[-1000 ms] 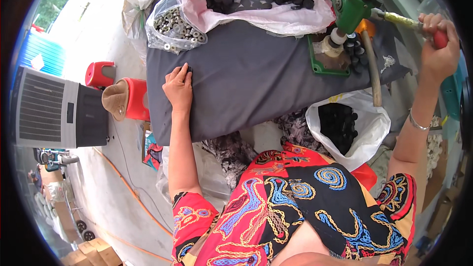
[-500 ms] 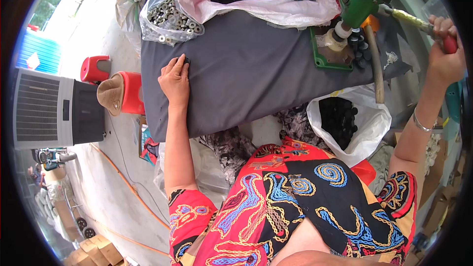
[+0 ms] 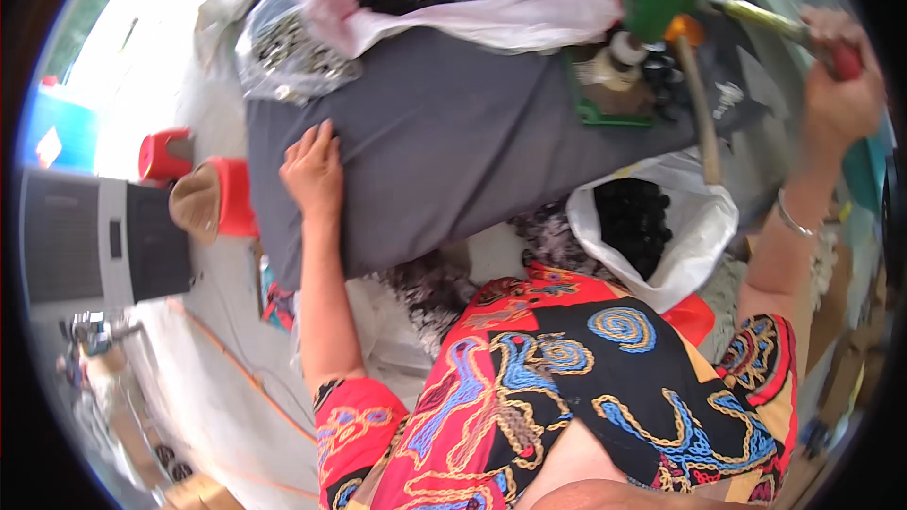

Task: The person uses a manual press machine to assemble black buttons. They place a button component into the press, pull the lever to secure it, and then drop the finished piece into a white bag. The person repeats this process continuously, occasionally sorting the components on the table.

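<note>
My left hand [image 3: 314, 172] rests on the dark grey cloth of the table [image 3: 444, 132], near its left edge. Its fingers are drawn together at the tips, on a small black round piece that is mostly hidden and blurred. At the far right, my right hand [image 3: 839, 85] is wrapped round the red-knobbed end of a lever [image 3: 770, 19]. That lever reaches out from a green hand press [image 3: 652, 5], whose green-edged base [image 3: 614, 120] stands on the table. Black round pieces [image 3: 664, 85] lie beside the press.
A pink-white sack [image 3: 491, 26] of black pieces lies at the table's back, with a clear bag of metal nuts [image 3: 298, 52] beside it. A wooden-handled mallet [image 3: 699, 104] leans by the press. Below hangs a white sack [image 3: 704, 236] of black pieces. A red stool [image 3: 236, 196] stands left.
The whole view has shifted, so the table and press sit further left, and it is blurrier. My left hand lies slightly nearer to me on the cloth. My right hand keeps hold of the lever.
</note>
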Tool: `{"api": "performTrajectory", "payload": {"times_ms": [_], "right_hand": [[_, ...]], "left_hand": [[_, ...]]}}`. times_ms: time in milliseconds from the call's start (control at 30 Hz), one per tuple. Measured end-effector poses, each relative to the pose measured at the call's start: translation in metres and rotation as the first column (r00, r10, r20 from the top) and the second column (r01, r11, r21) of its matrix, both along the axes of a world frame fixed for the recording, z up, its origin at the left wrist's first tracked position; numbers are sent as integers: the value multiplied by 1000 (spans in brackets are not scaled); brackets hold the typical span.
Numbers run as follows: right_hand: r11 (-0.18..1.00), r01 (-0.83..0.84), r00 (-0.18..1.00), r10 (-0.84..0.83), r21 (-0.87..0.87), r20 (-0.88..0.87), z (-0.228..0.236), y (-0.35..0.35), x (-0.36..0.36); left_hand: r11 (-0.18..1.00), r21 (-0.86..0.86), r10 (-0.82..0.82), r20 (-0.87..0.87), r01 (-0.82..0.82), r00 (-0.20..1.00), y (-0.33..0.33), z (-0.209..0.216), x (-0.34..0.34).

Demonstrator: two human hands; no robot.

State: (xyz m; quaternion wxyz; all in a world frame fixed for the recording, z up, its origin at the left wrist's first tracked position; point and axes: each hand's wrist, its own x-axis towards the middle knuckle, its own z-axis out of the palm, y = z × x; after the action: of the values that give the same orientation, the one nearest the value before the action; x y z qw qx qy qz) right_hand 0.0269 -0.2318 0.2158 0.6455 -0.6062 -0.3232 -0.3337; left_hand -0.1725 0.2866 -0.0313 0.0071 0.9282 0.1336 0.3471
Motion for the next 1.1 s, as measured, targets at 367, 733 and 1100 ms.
{"api": "performTrajectory", "payload": {"times_ms": [367, 733, 1100], "right_hand": [[988, -79, 988, 59, 136, 144, 3, 43, -15], [979, -135, 989, 124, 154, 78, 7, 40, -16], [999, -29, 999, 28, 21, 30, 17, 36, -4]], "left_hand": [[997, -80, 15, -43, -19, 999, 5, -9, -3], [951, -289, -80, 121, 112, 989, -15, -7, 6], [616, -559, -474, 300, 555, 828, -277, 37, 140]]}}
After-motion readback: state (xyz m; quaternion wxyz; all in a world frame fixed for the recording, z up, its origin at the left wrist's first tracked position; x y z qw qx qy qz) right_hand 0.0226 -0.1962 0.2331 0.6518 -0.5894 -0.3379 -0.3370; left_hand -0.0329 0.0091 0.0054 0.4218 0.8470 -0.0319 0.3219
